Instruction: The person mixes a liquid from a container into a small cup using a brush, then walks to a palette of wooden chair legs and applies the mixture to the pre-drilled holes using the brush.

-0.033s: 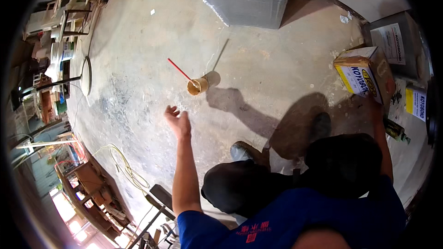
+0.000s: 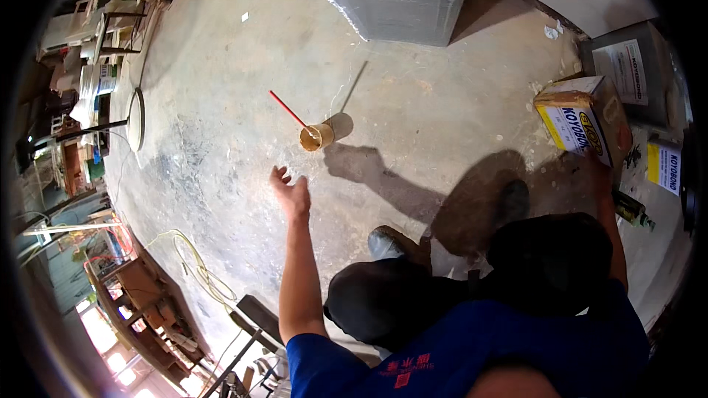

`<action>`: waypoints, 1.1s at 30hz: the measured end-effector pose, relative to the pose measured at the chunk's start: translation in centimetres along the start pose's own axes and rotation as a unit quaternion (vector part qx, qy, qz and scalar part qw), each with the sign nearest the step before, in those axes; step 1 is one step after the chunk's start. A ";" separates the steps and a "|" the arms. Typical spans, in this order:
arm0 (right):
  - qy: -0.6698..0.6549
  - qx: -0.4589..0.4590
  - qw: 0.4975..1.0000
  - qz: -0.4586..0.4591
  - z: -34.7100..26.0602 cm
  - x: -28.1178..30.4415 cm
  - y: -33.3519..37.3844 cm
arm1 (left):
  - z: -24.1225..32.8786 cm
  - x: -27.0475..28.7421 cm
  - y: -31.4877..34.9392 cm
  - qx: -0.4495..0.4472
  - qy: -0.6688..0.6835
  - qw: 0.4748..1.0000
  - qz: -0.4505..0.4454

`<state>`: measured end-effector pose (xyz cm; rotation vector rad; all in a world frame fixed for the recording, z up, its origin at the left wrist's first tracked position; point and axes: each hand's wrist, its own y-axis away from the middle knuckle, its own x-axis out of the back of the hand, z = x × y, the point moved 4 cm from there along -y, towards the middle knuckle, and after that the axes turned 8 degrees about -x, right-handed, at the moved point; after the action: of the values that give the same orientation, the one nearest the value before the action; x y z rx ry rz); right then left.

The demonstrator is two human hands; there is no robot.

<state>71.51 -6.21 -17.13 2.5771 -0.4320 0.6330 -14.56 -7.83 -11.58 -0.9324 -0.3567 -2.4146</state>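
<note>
Slanting up-left from a round tan cup (image 2: 322, 138) is a slim red stick (image 2: 290, 110). Before the cup, left hand (image 2: 293, 193) loosely uncurled; rightward, right hand (image 2: 595, 165) at yellow-white-labelled box (image 2: 575, 127), grip unclear.

Blue letters (image 2: 581, 127) on the yellow-and-white box (image 2: 611, 121), dark print (image 2: 634, 66) on the grey bin (image 2: 661, 59), red writing (image 2: 408, 370) on the blue shirt (image 2: 494, 332)

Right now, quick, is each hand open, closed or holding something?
Left hand: open and empty, fingers loosely curled, near the tan cup.
Right hand: at the boxy container; whether it grips cannot be told.
</note>
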 end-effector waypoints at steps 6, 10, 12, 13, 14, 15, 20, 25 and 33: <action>0.027 0.037 0.996 0.075 -10.2 -3.0 2.8 | -1.0 -7.8 -3.1 -0.085 0.092 0.992 -0.032; -0.024 -0.002 0.996 0.086 -15.7 -6.2 3.8 | -0.8 -10.2 -3.9 -0.096 0.264 0.958 -0.050; -0.018 0.012 0.996 0.089 -18.5 -7.1 4.5 | -0.7 -11.1 -4.1 -0.086 0.336 0.937 -0.048; -0.018 0.063 0.994 0.085 -18.3 -6.7 3.8 | -0.4 -11.7 -4.2 -0.091 0.358 0.928 -0.043; -0.020 0.113 0.990 0.076 -18.6 -6.9 3.2 | -0.9 -11.7 -4.5 -0.092 0.355 0.929 -0.047; -0.021 0.115 0.991 0.071 -18.7 -6.7 2.5 | -1.5 -11.7 -4.9 -0.092 0.353 0.930 -0.050; 0.003 0.165 0.985 0.043 -21.9 -7.6 2.4 | 2.7 -12.9 -2.9 -0.082 0.310 0.942 -0.098; 0.149 0.246 0.957 -0.036 -29.7 -11.3 8.0 | 11.7 -13.2 1.9 -0.113 0.329 0.923 -0.165; 0.253 0.356 0.897 -0.071 -38.7 -14.5 14.9 | 21.7 -12.1 5.5 -0.235 0.243 0.927 -0.161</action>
<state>39.46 2.89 11.51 2.8759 0.2111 1.5906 7.89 1.18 -3.70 -0.4355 0.2902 -2.9964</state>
